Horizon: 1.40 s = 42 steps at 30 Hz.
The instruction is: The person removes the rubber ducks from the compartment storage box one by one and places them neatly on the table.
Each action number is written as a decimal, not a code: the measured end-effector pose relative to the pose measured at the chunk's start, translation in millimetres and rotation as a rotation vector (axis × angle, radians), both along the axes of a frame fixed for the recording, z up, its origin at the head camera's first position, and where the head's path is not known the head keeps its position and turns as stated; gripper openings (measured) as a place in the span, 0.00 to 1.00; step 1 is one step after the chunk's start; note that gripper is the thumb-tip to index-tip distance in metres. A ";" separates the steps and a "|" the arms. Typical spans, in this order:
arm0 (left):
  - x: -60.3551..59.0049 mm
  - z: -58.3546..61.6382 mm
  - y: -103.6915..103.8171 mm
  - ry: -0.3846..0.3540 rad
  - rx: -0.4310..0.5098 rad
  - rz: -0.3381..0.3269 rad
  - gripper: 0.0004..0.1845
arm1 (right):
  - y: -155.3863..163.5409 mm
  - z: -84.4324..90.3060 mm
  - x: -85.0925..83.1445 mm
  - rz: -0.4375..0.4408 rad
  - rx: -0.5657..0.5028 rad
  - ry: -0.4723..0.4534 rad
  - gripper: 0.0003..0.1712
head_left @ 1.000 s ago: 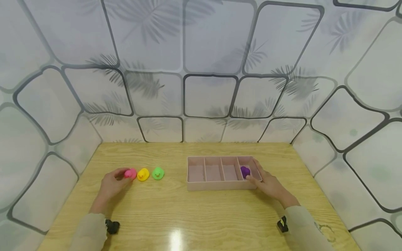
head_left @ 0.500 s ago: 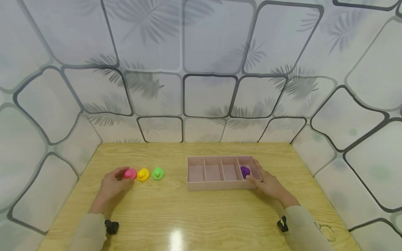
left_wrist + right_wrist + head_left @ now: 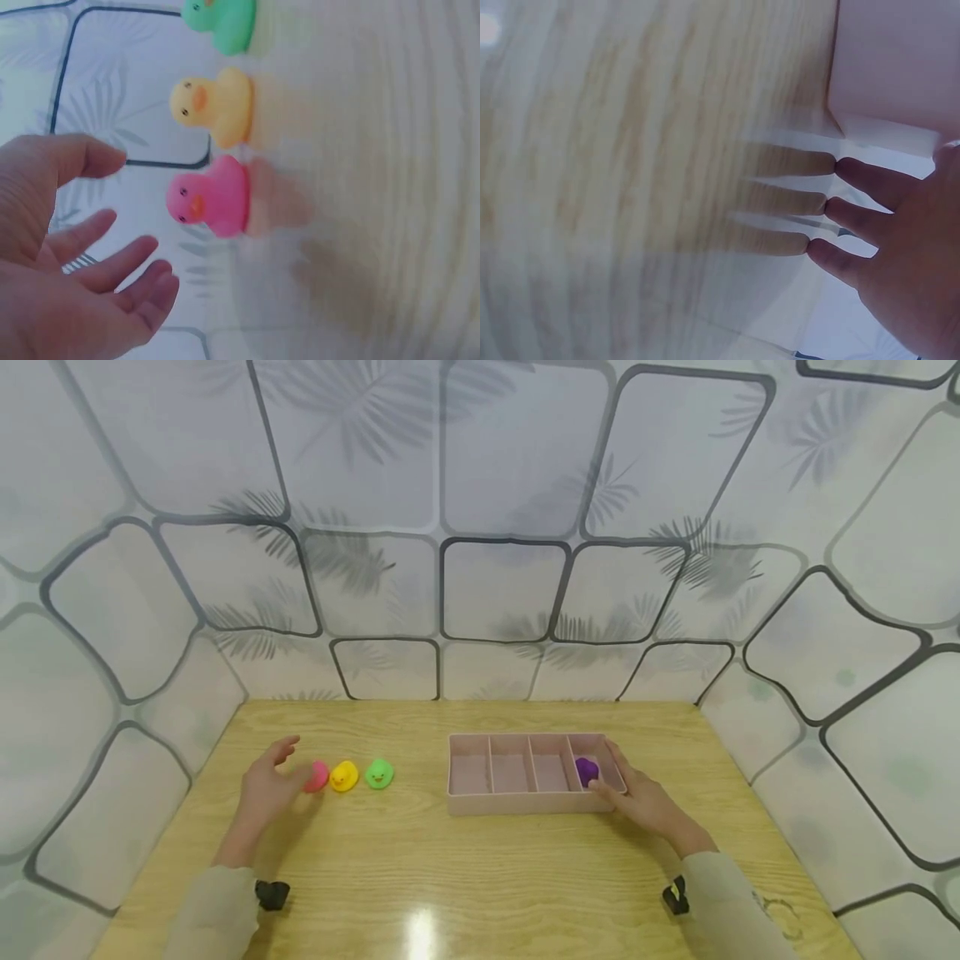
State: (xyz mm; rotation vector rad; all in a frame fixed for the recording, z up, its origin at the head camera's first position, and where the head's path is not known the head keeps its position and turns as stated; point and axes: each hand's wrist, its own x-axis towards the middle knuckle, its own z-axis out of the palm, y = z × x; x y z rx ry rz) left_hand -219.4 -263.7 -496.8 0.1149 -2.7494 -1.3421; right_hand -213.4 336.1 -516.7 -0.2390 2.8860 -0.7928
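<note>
My left hand [image 3: 262, 792] is raised just left of the pink rubber duck [image 3: 217, 196], thumb and fingers spread apart with nothing between them. In the left wrist view the duck stands upright on the table, a gap away from the fingertips. Beside it, in a row, are a yellow duck [image 3: 344, 776] and a green duck [image 3: 379, 773]. My right hand [image 3: 651, 806] holds the right end of a pink divided box [image 3: 517, 804], thumb over the front corner and index finger toward the back corner. A purple object [image 3: 587, 770] sits in the rightmost compartment, partly behind the thumb.
The wood-grain table [image 3: 420, 860] meets patterned walls [image 3: 487, 585] at the back and both sides. The box's other compartments lie to the left of the purple object. A black wrist device [image 3: 272, 895] shows at the left sleeve, and another [image 3: 676, 896] at the right.
My left hand has let go of the pink duck and opened, lifting its fingers up and away to the left. The right hand and the box have stayed in place.
</note>
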 end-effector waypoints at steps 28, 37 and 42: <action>-20.5 49.2 129.7 0.230 0.157 -0.239 0.22 | 15.7 6.4 -3.7 0.073 -0.238 -0.047 0.51; -26.9 46.4 180.1 0.217 0.180 -0.395 0.21 | 24.8 6.7 -9.6 0.084 -0.257 -0.129 0.59; -32.6 40.9 212.6 0.163 0.189 -0.519 0.20 | 25.9 6.4 -10.2 0.090 -0.251 -0.124 0.59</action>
